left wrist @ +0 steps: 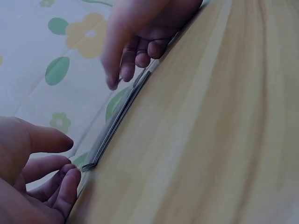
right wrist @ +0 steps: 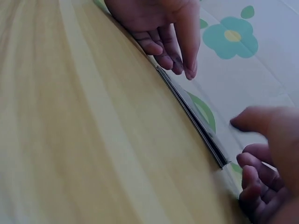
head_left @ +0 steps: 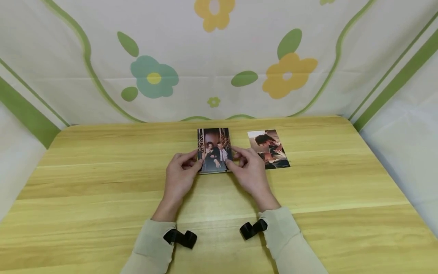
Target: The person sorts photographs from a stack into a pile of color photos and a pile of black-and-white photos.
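Still, thin photo stack (head_left: pixel 214 150) (portrait uppermost)

photo stack (head_left: pixel 214 150): 1 | loose photo (head_left: pixel 268 149): 1 | hands: 2 | table (head_left: pixel 102 182): 1

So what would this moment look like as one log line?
left hand: pinches photo stack | right hand: pinches stack | single photo: lies right of stack | table: wood

Single photo (head_left: pixel 268 149) lies flat on wooden surface (head_left: pixel 102 182), centre-right of frame. Floral cloth (head_left: pixel 154 78) fills upper frame.
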`<action>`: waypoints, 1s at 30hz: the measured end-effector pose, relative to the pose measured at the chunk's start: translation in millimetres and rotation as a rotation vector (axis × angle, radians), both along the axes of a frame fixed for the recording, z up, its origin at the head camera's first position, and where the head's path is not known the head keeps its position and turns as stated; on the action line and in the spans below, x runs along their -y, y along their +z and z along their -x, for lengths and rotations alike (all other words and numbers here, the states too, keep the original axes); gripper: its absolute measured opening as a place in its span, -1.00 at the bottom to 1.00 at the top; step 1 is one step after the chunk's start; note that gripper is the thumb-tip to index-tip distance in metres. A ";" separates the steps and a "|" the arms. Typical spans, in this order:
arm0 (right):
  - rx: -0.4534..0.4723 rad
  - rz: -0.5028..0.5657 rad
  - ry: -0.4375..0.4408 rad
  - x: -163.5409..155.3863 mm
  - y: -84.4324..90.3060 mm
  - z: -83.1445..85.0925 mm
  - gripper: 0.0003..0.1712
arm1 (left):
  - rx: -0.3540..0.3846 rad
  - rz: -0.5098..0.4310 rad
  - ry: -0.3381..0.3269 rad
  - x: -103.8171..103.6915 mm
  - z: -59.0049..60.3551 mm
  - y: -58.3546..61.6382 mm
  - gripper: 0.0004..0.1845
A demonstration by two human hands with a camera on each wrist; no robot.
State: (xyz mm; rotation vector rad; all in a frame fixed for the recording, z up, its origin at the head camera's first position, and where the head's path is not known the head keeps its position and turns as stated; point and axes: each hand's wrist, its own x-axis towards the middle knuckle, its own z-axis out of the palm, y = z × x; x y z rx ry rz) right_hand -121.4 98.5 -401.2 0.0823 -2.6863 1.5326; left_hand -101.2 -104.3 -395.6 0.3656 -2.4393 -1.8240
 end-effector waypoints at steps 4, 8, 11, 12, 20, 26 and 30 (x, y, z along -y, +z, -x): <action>0.035 0.082 0.004 0.8 4.6 0.4 -0.37 | -0.004 -0.077 0.030 0.1 1.0 3.9 -0.58; 0.054 0.171 0.011 2.5 8.0 -0.5 -0.38 | 0.026 -0.170 0.058 2.4 0.5 9.5 -0.59; 0.034 0.209 0.003 2.5 11.5 -0.4 -0.41 | 0.056 -0.216 0.064 2.2 -0.2 15.7 -0.59; 0.021 0.213 -0.002 2.0 12.8 0.4 -0.42 | 0.064 -0.223 0.063 1.3 -0.3 17.9 -0.59; -0.046 0.198 -0.178 -22.4 16.3 3.8 -0.58 | 0.013 -0.206 0.028 -39.5 2.7 31.0 -0.54; -0.078 0.230 -0.370 -50.0 14.1 9.7 -0.66 | -0.041 -0.185 0.024 -89.3 12.9 35.5 -0.54; -0.080 0.215 -0.529 -64.6 11.7 10.5 -0.69 | -0.011 -0.154 -0.024 -117.6 19.0 32.5 -0.51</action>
